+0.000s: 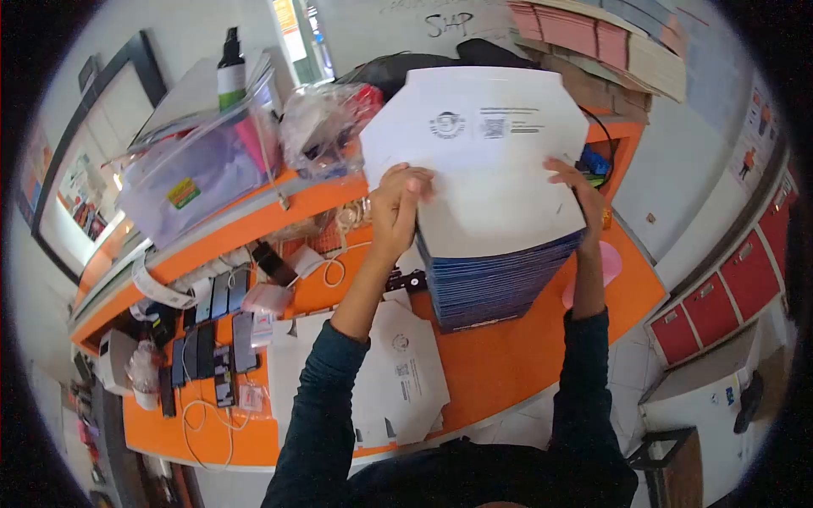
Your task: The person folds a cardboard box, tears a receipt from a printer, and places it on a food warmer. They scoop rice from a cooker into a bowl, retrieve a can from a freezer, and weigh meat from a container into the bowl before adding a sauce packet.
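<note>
My left grip (402, 201) was closed on the left edge of a white sheet (487, 161), fingers curled over its face. My right grip (577, 188) was narrow on the opposite edge, fingers bent around it, the thumb hidden behind the paper. The white sheet was held between both grips, raised and tilted just above the stack (500, 284). It was a flat, matt, die-cut sheet with angled corners, printed near its top with a round emblem, a small square code and a few lines of text too small to read.

The stack below it was tall and block-shaped, its side showing many thin dark-blue edges. It stood on an orange worktop (508, 364), smooth and slightly glossy, with a curved front edge. A looser pile of white cut sheets (402, 377) lay on the worktop near my left sleeve, fanned unevenly. A pink disc (606, 264) lay just beside the stack, on its right.

Farther left, a row of dark phones (212, 339) lay flat, with a white cable (212, 419) looped near them. On the raised orange shelf behind stood a clear plastic box (195, 173), a crumpled transparent bag (326, 123) and a spray bottle (230, 68). Piles of pink paper (584, 30) lay at the far end. Red cabinet drawers (737, 288) lined the wall to the right.
</note>
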Available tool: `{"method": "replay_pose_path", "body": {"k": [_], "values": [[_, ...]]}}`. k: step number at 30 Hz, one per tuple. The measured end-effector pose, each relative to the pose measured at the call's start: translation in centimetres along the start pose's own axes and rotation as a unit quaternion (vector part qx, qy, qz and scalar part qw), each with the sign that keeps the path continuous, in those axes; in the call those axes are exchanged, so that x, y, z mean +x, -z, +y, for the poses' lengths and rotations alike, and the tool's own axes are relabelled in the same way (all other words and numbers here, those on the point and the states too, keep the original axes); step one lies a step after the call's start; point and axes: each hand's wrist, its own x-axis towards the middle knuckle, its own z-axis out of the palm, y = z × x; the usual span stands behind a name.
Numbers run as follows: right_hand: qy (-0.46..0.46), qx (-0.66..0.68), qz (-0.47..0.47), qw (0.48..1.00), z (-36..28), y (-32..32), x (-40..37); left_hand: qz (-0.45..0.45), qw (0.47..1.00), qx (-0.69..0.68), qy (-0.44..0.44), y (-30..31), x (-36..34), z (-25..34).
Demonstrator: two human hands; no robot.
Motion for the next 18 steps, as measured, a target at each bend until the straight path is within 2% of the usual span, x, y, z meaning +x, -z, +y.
{"method": "replay_pose_path", "body": {"k": [1,2,3,5,6,7,9,12,13,15,16,17,18], "values": [[-0.006,-0.026,0.048,0.998,-1.4,-0.1,-0.7,-0.008,1.000,-0.026,0.004,0.2,0.4,0.9],[-0.008,-0.050,0.097,0.994,-2.2,-0.1,-1.5,-0.022,0.997,0.033,-0.061,0.6,0.1,2.2],[0.043,-0.059,0.082,0.994,-1.9,0.4,-2.9,-0.040,0.987,0.094,-0.125,0.9,-0.8,3.5],[0.119,-0.121,0.083,0.982,-1.8,-0.3,-4.6,-0.083,0.982,0.120,-0.117,0.6,-4.2,3.0],[0.143,-0.172,0.096,0.970,-2.0,-1.2,-5.0,-0.045,0.990,0.093,-0.096,-0.1,-5.7,2.5],[0.150,-0.169,0.111,0.968,-1.8,-1.7,-5.2,-0.007,0.995,0.066,-0.074,-0.9,-6.6,2.2],[0.162,-0.155,0.138,0.965,-0.4,-1.4,-5.6,-0.019,0.993,0.071,-0.088,-0.8,-6.4,2.3],[0.181,-0.227,0.132,0.948,-1.7,-2.1,-4.9,-0.110,0.982,0.139,-0.060,0.8,-6.5,4.1],[0.205,-0.242,0.144,0.937,-3.2,-3.3,-4.6,-0.141,0.976,0.162,-0.043,2.1,-7.0,5.3],[0.163,-0.394,0.226,0.876,-5.5,-5.6,-5.7,-0.114,0.984,0.139,0.004,5.1,-10.4,7.4],[0.169,-0.310,0.215,0.911,-6.4,-7.9,-6.3,-0.077,0.986,0.151,0.003,7.3,-12.0,8.8],[0.170,-0.226,0.204,0.937,-7.6,-10.7,-7.3,-0.088,0.980,0.172,0.041,10.0,-13.9,10.2],[0.174,-0.201,0.161,0.950,-8.7,-13.2,-8.8,-0.102,0.973,0.190,0.079,13.2,-16.0,12.1]]}}
